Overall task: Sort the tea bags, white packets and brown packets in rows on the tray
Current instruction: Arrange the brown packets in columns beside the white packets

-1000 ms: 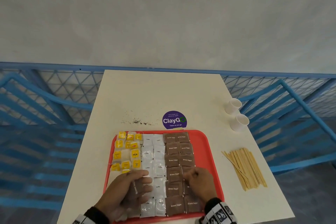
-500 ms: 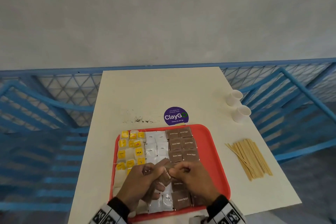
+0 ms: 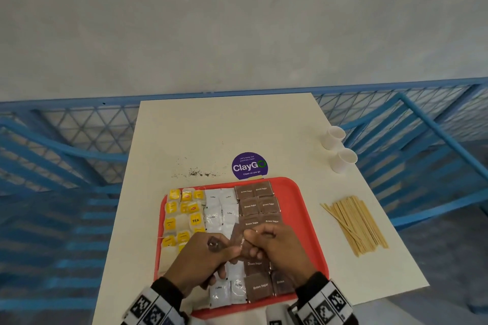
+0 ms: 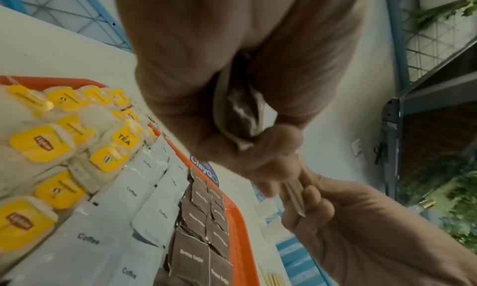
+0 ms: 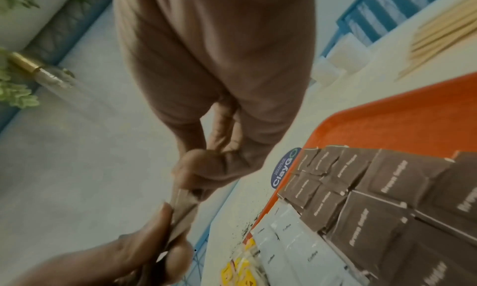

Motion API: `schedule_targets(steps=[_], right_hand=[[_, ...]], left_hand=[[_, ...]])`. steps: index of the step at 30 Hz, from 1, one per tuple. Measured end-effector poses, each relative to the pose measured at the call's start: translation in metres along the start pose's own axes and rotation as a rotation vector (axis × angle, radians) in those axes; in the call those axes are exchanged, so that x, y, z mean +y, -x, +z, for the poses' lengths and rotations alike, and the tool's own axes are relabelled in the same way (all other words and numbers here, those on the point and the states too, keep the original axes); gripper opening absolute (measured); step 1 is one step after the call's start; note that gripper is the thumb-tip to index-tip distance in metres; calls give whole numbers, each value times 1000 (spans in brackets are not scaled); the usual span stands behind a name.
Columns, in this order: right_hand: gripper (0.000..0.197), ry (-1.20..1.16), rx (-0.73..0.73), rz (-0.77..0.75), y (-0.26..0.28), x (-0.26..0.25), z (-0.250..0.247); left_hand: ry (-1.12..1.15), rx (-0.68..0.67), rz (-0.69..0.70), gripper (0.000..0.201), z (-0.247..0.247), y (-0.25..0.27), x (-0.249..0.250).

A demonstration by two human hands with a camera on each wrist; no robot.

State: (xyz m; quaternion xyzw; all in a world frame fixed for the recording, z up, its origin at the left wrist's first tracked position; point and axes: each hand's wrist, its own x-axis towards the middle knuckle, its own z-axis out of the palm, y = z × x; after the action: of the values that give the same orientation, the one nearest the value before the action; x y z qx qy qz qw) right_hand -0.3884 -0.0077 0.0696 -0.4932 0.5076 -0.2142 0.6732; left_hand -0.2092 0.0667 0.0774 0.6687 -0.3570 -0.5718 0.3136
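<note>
Brown packets (image 3: 239,241), thin, creased, pinched upright

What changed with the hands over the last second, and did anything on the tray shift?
Both hands lifted off the tray and met above it: the left hand and the right hand now pinch a small stack of brown packets between them. The sorted rows, cups and stirrers stayed put.

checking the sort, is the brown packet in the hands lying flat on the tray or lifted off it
Lifted off. Both hands, left hand and right hand, pinch the brown sugar packet on edge above the red tray; the wrist views show it edge-on between fingertips.
</note>
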Motion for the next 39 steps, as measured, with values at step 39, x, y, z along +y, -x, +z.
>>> schedule_targets(steps=[39], right_hand=[[41,531,-58,-21,-1,34,-15]], left_hand=[[733,112,-166,25,28,-32,-14]])
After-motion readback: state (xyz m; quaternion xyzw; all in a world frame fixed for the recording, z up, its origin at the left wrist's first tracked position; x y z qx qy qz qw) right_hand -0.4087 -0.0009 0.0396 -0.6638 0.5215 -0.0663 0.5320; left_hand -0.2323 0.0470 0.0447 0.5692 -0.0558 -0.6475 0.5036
